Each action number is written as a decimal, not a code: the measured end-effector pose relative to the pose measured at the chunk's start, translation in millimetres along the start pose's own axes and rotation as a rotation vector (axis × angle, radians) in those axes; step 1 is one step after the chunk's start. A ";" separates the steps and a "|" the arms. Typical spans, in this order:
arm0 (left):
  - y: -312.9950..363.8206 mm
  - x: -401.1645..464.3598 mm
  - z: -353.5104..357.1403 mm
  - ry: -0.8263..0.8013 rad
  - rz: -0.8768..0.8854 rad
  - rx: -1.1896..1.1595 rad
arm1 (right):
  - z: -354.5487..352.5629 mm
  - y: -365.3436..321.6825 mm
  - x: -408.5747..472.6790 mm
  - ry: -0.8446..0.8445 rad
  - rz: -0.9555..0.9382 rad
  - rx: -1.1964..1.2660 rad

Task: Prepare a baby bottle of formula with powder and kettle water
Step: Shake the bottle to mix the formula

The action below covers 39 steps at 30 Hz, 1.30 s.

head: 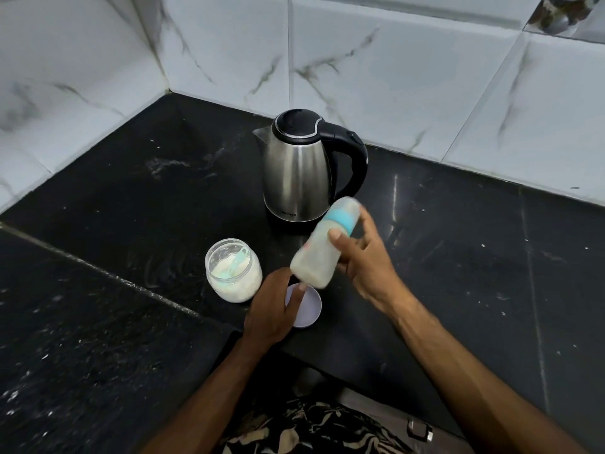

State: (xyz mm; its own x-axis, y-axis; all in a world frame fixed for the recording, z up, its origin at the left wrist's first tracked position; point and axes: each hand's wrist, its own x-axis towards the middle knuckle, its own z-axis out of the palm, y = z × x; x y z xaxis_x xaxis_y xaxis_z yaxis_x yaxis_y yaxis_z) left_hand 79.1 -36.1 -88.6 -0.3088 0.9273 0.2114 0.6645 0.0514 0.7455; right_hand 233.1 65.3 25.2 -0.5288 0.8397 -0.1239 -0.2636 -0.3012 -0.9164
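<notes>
Baby bottle [322,244]: tilted, milky, blurred; right hand [363,257] fingers curled round its middle. Lid [307,306]: flat beneath left hand [275,309] fingertips, which rest on it. Powder jar [233,270]: open, just left of those fingertips. Kettle [301,172]: beyond. Risk: loose collar leaking formula; swinging base knocking jar.

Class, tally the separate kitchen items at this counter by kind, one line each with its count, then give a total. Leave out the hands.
Kettle: 1
Baby bottle, held tilted by the right hand: 1
Open powder jar: 1
Scoop inside the jar: 1
Lid lying flat under the left hand: 1
Total: 5
</notes>
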 end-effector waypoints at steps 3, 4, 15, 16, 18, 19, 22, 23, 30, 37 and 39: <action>0.3 -1.2 -0.9 -0.029 0.023 -0.051 | -2.8 7.8 -6.6 -0.133 0.034 -0.206; 1.3 -1.2 -1.6 -0.021 0.023 -0.048 | -2.4 5.5 -6.0 -0.108 0.016 -0.183; 2.0 0.1 -0.1 -0.034 0.005 -0.114 | -1.6 6.3 -9.3 -0.222 -0.051 -0.280; 1.1 0.2 -0.4 -0.032 0.001 -0.106 | -1.9 4.2 -8.0 -0.181 -0.070 -0.263; 0.5 0.3 -2.3 -0.001 0.019 -0.028 | -2.7 -5.2 -1.1 0.043 -0.118 -0.100; -0.3 -0.1 -1.0 -0.004 0.023 -0.013 | -4.3 -8.6 2.7 0.144 -0.143 -0.008; -4.6 -0.7 1.6 -0.023 -0.002 0.003 | -5.6 -5.1 2.1 0.166 -0.144 0.022; -7.7 0.0 3.9 -0.037 -0.050 -0.003 | -4.8 -1.0 -2.1 0.086 -0.106 -0.063; 0.1 0.6 -3.8 -0.013 0.038 -0.016 | -7.1 -10.1 2.9 0.147 -0.157 -0.026; 0.0 0.5 -2.8 -0.014 0.042 -0.060 | -2.4 3.3 -11.3 -0.113 -0.062 -0.236; 0.9 -0.3 -2.9 -0.002 0.057 -0.049 | -1.7 -0.1 -8.6 -0.042 -0.112 -0.197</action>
State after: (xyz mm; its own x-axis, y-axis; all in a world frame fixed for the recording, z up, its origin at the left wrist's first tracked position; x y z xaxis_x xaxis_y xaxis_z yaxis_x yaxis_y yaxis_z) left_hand 77.8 -37.4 -86.1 -0.2698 0.9290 0.2531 0.6468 -0.0199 0.7624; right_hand 239.1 58.8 25.7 -0.5396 0.8419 -0.0053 -0.1621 -0.1100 -0.9806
